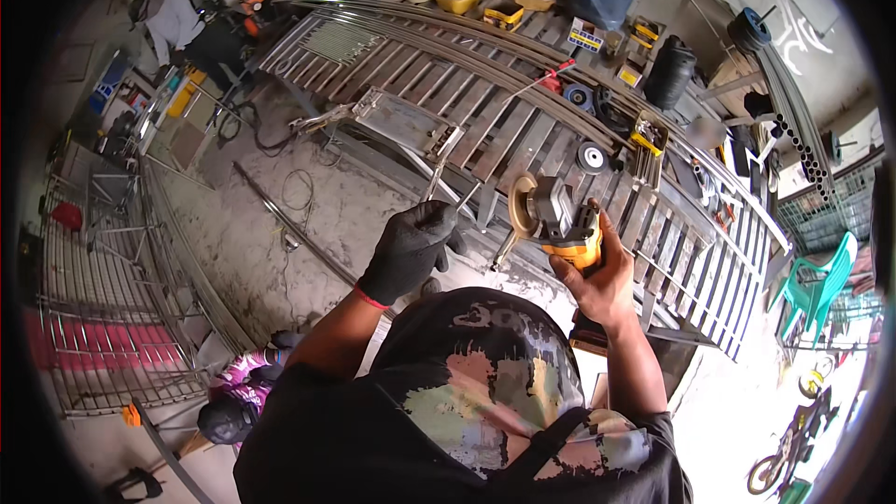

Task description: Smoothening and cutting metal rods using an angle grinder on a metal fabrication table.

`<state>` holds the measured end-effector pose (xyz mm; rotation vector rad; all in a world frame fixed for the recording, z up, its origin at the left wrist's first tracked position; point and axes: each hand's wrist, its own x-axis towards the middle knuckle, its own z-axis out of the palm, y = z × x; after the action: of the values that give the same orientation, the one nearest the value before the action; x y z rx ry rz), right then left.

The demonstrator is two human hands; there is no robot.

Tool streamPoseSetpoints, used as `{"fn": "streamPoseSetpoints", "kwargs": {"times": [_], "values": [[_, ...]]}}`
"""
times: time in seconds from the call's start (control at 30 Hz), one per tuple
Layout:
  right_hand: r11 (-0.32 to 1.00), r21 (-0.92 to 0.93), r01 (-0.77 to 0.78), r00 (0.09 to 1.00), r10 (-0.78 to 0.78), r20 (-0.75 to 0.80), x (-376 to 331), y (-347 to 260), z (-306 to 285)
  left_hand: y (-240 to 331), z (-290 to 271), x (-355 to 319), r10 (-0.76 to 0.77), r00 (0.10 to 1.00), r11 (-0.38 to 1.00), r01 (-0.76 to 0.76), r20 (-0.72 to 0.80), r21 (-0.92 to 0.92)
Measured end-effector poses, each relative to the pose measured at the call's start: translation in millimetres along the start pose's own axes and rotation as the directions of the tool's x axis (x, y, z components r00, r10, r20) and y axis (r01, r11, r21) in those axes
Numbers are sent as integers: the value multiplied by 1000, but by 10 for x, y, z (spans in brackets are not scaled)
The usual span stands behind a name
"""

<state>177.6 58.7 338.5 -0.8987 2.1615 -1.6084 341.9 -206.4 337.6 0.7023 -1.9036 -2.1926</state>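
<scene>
Yellow-black grinder [581,252] hovering by slatted metal bench [510,144], bare right hand [603,282] clamping fingers round its body. Gloved left hand [411,245] curling fingers together; cannot tell if gripping anything. Step seemingly: readying tool. Next move probably calling for steering disc [521,207] clear of left hand.

Slatted bench [511,142] looked dull, scuffed metal. Grinder [567,229] near it had smooth plastic casing; glove [407,252] before it, matt cloth; chair [819,287] to its right, glossy plastic.
</scene>
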Motion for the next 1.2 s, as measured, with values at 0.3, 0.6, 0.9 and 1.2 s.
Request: {"fn": "streamPoseSetpoints", "kwargs": {"times": [0.3,0.6,0.9,1.2], "values": [[977,-213,-15,996,-4,-89,-188,-172,271,51,-61,300,2,987,1000,-6,159,24],[962,-254,-95,979,45,-198,-370,-209,303,-43,-10,538,34,964,996,-11,266,-85],[943,-295,-156,975,98,-201,-404,-287,251,-49,95,604,180,958,983,-181,223,-15],[933,-317,-171,970,104,-218,-402,-292,141,-90,99,701,379,901,923,-386,210,-8]]}}
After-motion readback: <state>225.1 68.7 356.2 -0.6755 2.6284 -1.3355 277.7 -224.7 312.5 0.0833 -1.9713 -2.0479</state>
